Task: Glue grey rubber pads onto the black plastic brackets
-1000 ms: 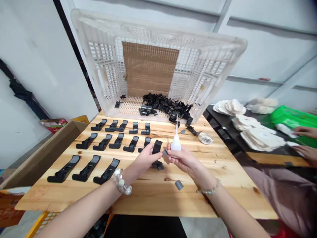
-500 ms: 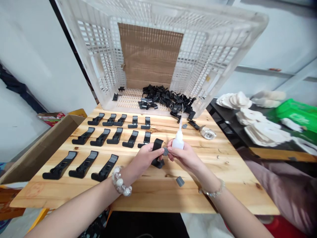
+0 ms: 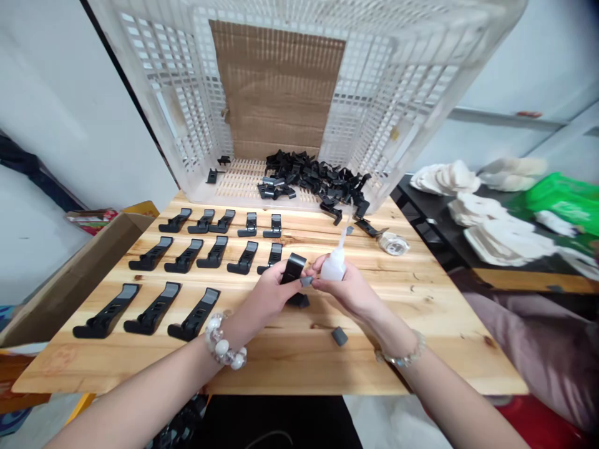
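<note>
My left hand (image 3: 267, 293) is closed on a black plastic clip (image 3: 294, 267), held above the wooden table (image 3: 397, 312). In my right hand (image 3: 349, 287) is a white squeeze bottle (image 3: 334, 264), its thin nozzle pointing up and away. A small grey pad (image 3: 306, 281) sits between the fingertips of both hands, beside the clip. Another grey pad (image 3: 339, 336) lies on the table nearer to me. To the left, black clips (image 3: 193, 315) with grey pads on their ends lie in rows.
A white plastic crate (image 3: 178, 112) lies on its side at the back, with a pile of black clips (image 3: 318, 178) and cardboard (image 3: 276, 93) inside. A roll of clear tape (image 3: 394, 244) lies at right. White pieces (image 3: 500, 240) and a green bag (image 3: 566, 202) occupy a dark side table.
My hands have shifted slightly, with the bottle tilting a little and the black clip turning. The whole view has moved a bit; the rows of clips lie as before.
</note>
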### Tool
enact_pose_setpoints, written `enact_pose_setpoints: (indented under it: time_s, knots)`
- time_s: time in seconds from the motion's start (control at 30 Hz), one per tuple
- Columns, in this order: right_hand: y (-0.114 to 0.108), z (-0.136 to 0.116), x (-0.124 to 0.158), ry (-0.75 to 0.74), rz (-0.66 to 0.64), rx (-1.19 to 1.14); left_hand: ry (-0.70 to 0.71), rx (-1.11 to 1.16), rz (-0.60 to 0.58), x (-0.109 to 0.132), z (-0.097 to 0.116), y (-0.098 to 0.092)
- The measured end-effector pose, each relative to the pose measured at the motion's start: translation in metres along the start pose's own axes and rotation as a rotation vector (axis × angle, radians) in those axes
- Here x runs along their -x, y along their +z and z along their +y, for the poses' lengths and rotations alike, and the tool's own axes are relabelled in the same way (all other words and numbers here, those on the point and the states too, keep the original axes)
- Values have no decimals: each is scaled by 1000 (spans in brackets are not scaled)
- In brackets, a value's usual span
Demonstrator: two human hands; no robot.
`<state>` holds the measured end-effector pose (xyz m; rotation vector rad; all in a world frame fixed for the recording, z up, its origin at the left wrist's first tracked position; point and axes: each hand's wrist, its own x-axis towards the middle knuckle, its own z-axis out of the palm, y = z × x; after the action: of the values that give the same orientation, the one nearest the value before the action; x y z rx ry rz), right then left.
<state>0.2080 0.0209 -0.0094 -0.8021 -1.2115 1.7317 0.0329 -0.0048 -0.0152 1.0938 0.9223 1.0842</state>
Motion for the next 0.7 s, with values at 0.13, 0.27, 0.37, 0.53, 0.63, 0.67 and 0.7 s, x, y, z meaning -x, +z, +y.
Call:
enact_pose_setpoints:
  time_s: [0.13, 0.27, 0.37, 0.53, 0.63, 0.67, 0.7]
  knots:
    - [0, -3, 0, -13, 37, 31, -18, 5, 34, 1, 5, 3]
    - [0, -4, 1, -27, 56, 62, -42, 41, 79, 2, 11, 6]
    - [0, -3, 2, -48, 90, 78, -49, 71, 82, 2, 12, 7]
    - [-1, -3, 1, -82, 139, 67, -47, 119, 27, 2, 8, 4]
    - [1, -5, 0, -80, 167, 85, -63, 115, 31, 3, 5, 3]
    - [1, -5, 0, -77, 175, 94, -71, 114, 22, 3, 5, 2]
    - [2, -6, 0, -76, 180, 103, -77, 108, 10, 3, 4, 2]
